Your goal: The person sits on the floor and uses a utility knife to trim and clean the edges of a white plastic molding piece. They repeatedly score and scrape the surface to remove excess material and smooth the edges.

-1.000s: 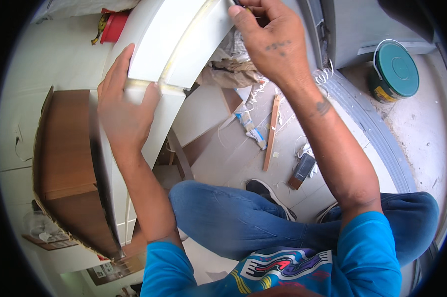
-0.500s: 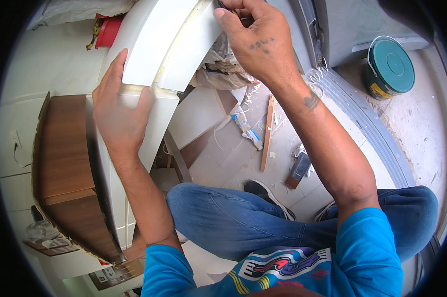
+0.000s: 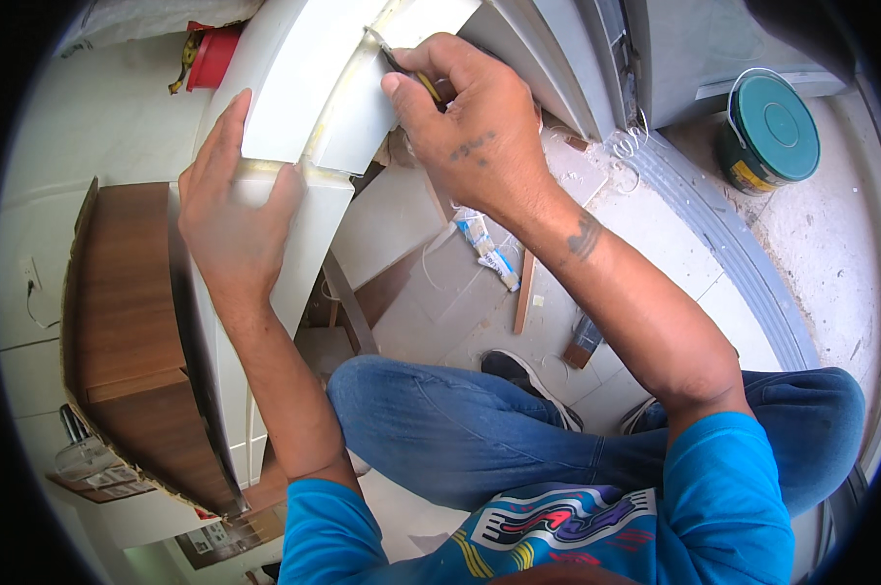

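Observation:
My right hand point(image 3: 479, 132) grips a slim black-and-yellow utility knife point(image 3: 427, 86). Its thin blade points up and left, its tip at the yellowish seam point(image 3: 338, 93) that runs along the white panel point(image 3: 309, 58). My left hand point(image 3: 234, 224) rests spread on the same white piece, beside a short cross seam, fingers apart and holding nothing. The palm is slightly blurred. Part of the knife's handle is hidden inside my right fingers.
Brown wooden boards point(image 3: 129, 292) stand at the left. On the floor lie a blue-white tube point(image 3: 487, 252), a wood strip point(image 3: 525, 292) and a dark brush-like piece point(image 3: 583, 341). A green-lidded bucket point(image 3: 774, 127) stands right, beyond a grey track point(image 3: 723, 229). A red pot point(image 3: 214, 58) is far left.
My right hand has come down and slightly left along the seam, bringing the knife's blade into view. The left hand has hardly moved.

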`<move>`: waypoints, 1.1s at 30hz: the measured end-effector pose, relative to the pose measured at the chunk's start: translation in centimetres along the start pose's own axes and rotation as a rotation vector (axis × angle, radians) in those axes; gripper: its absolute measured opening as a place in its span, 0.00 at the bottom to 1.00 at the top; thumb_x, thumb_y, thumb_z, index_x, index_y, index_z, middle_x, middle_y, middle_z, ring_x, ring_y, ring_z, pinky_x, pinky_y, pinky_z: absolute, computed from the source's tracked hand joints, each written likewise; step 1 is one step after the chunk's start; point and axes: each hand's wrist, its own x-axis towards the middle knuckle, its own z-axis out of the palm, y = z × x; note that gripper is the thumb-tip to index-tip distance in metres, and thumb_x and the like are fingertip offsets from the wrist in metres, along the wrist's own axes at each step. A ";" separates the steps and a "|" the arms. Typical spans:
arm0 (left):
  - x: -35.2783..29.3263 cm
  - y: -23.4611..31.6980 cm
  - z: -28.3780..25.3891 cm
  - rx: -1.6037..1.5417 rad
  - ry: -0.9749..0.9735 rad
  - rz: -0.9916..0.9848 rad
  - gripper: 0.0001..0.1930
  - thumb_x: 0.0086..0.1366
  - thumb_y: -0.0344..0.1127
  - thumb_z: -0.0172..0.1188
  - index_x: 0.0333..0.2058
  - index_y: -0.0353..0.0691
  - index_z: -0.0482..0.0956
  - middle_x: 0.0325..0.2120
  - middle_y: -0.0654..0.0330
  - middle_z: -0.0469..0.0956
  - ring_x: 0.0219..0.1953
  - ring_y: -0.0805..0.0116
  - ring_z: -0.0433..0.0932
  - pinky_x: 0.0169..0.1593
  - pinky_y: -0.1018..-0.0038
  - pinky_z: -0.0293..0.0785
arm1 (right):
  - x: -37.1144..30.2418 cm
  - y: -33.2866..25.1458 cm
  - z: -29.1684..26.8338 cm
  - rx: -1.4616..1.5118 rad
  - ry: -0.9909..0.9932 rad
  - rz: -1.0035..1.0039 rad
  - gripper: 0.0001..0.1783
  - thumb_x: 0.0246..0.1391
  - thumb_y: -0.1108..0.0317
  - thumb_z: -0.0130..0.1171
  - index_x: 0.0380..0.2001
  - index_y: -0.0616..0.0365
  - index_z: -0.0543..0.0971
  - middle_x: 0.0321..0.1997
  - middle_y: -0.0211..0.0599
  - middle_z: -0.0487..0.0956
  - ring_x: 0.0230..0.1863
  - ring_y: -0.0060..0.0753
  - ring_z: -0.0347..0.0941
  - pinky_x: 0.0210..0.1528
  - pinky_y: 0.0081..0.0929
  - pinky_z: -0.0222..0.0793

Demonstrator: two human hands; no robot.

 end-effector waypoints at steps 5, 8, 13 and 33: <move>0.0 0.2 0.1 -0.057 -0.003 0.006 0.38 0.58 0.28 0.73 0.70 0.49 0.83 0.64 0.54 0.85 0.65 0.57 0.81 0.71 0.61 0.74 | -1.4 0.2 1.0 0.027 -0.038 -0.008 0.12 0.65 0.67 0.67 0.44 0.65 0.85 0.35 0.55 0.82 0.39 0.59 0.81 0.46 0.51 0.77; 0.0 -0.5 0.3 -0.102 0.021 0.027 0.37 0.56 0.29 0.74 0.68 0.52 0.85 0.63 0.59 0.86 0.63 0.58 0.81 0.70 0.61 0.75 | -2.6 -0.5 1.6 0.056 -0.065 0.015 0.11 0.65 0.68 0.66 0.45 0.65 0.85 0.35 0.55 0.82 0.40 0.59 0.81 0.47 0.50 0.77; -0.2 -0.8 0.4 -0.130 0.033 0.023 0.36 0.55 0.30 0.75 0.67 0.55 0.86 0.62 0.63 0.87 0.61 0.58 0.82 0.68 0.62 0.77 | -4.2 -0.2 3.0 0.014 -0.056 -0.038 0.10 0.65 0.69 0.70 0.45 0.64 0.86 0.36 0.48 0.83 0.38 0.46 0.81 0.44 0.39 0.78; -0.2 0.3 -0.5 -0.052 -0.020 0.019 0.35 0.60 0.26 0.74 0.69 0.45 0.84 0.64 0.51 0.86 0.65 0.56 0.81 0.73 0.60 0.72 | -7.1 -0.9 3.5 0.157 -0.160 -0.021 0.11 0.70 0.71 0.67 0.51 0.64 0.83 0.42 0.44 0.85 0.41 0.35 0.83 0.46 0.31 0.79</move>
